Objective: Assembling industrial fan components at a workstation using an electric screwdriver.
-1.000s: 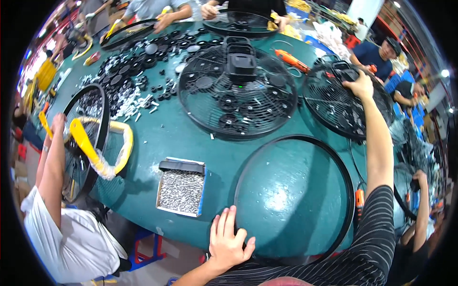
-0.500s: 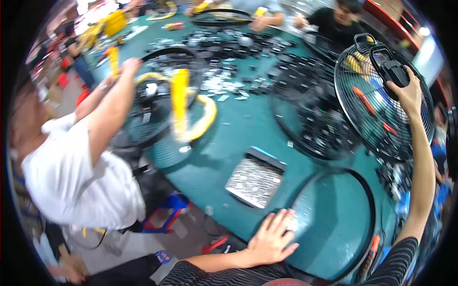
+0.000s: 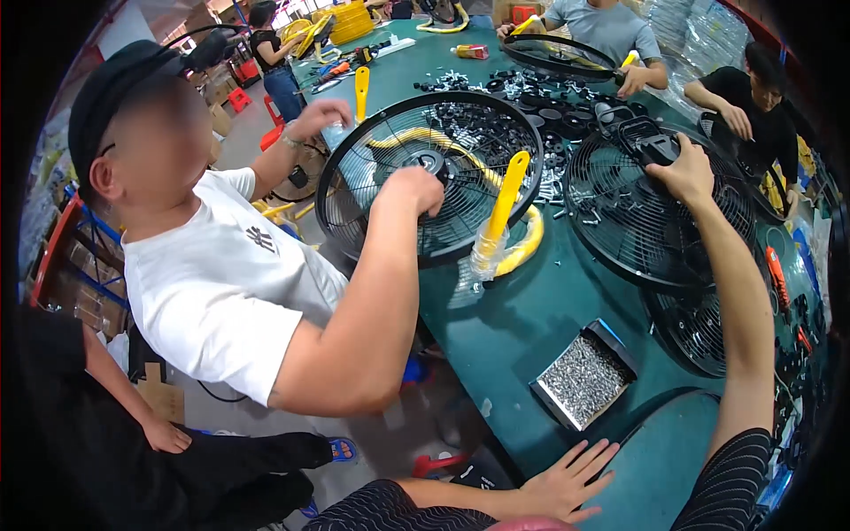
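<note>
My right hand grips the black central housing of a round black wire fan guard. That guard lies level above another black fan guard, whose near part sticks out below; whether they touch I cannot tell. At the near edge my left hand rests with fingers spread, holding nothing. Beside it runs a black hoop, partly hidden by my right arm. Between my hands stands an open box of small silvery metal pieces, probably screws.
Close on the left, a person in a white shirt reaches over a fan guard with yellow handles. Loose black parts cover the far table. Two people sit opposite with fan rings. An orange-handled tool lies at right.
The fan guard in my right hand has gone from raised and tilted to lying level over the other guard. My view has turned left. My left hand stays spread on the table.
</note>
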### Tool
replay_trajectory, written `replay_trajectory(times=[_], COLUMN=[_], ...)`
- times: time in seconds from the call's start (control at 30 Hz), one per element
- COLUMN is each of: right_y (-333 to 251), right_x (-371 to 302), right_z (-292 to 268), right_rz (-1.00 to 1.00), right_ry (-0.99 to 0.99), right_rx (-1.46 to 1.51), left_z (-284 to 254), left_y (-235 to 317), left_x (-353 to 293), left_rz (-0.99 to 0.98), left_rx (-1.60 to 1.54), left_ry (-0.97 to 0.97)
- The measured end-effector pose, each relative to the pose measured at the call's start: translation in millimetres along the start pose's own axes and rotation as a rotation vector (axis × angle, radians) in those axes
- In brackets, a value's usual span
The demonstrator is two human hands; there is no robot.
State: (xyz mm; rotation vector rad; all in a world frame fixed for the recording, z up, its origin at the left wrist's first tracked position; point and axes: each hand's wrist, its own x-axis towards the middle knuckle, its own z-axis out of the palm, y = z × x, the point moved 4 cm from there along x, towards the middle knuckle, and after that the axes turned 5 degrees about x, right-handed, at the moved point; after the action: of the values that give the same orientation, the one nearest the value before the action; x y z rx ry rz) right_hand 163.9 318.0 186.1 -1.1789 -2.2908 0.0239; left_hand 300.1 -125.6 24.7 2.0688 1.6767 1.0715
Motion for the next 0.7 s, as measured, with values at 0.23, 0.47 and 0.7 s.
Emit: replay_trajectory(times=[0.23,0.47,0.7], right_y=[46,70,230], right_x=[13,-131,-377], right_z=[-1,-112,-228], right_rz=[-0.023,-0.236,-0.033], right_ry=[0.034,0.078,0.073], right_rx=[0.199,0.158,-0.129], left_z=[-6,-17,12], left_y=[1,-1,26], left_x=[-2,18,25], left_rz=[0.061,0.027,0.167], left_rx=[-0.027,0.227,0.286], left_ry=[-0.033,-0.185,-0.092])
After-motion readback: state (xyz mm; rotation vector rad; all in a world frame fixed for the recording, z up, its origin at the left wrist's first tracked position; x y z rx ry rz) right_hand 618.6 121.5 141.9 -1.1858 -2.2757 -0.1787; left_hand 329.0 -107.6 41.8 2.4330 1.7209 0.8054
